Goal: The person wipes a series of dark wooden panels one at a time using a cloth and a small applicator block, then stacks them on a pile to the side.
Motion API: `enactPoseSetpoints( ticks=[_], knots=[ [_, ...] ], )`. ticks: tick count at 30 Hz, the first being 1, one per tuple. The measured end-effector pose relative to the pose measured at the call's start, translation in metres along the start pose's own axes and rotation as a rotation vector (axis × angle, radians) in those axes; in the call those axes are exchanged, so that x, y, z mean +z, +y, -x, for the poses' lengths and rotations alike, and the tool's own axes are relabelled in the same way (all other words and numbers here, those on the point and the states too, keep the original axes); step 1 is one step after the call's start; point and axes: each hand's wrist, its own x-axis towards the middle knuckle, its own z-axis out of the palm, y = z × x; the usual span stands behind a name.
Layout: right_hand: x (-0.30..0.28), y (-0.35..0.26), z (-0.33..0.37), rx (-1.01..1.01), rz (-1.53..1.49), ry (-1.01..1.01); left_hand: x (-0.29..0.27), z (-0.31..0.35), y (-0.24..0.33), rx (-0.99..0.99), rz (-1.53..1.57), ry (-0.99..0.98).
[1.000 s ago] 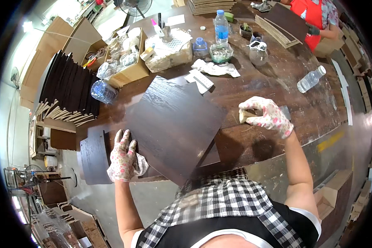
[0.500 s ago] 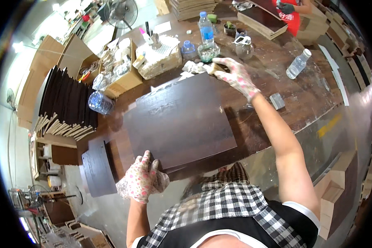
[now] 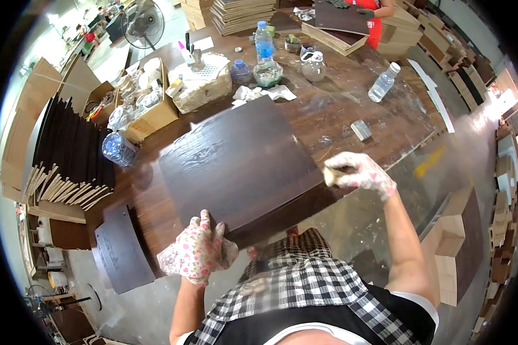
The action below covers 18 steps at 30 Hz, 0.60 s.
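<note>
A dark brown flat panel (image 3: 244, 155) lies on the worktable before me, with a glossy, wet-looking streak near its far left part. My left hand (image 3: 198, 247), in a white glove with pink spots, rests on the panel's near left corner, fingers stretched over its top. Just off the panel's right edge, my right hand (image 3: 362, 173), gloved alike, is closed around a small beige pad (image 3: 330, 175); whether it is sponge or folded cloth I cannot tell. Beyond the panel stand a glass bowl (image 3: 268, 75) and a crumpled white cloth (image 3: 265, 93).
A grey block (image 3: 361, 130) and a clear bottle (image 3: 384, 82) stand on the worktable (image 3: 328, 126) to the right. At left are an open carton (image 3: 147, 118), a blue-tinted jug (image 3: 120, 149) and a stack of dark panels (image 3: 75, 149). Across the table, a person in red (image 3: 374, 29) handles panels.
My right hand has come from the far edge, near the bowl, toward me and down to the panel's near right corner, still holding the beige pad. My left hand stays on its corner.
</note>
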Motion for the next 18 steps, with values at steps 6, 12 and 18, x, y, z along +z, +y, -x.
enactPoseSetpoints(
  ticks=[6, 12, 18],
  knots=[
    [0.038, -0.003, 0.030, -0.009, -0.017, 0.516, -0.034, -0.013, -0.023, 0.082, 0.300, 0.022],
    [0.100, -0.003, -0.024, -0.205, 0.514, 0.876, -0.013, -0.080, -0.054, 0.174, 0.309, 0.137],
    [0.231, -0.076, 0.009, -0.499, 0.576, 0.413, 0.013, -0.086, -0.051, 0.255, 0.240, 0.120]
  ],
)
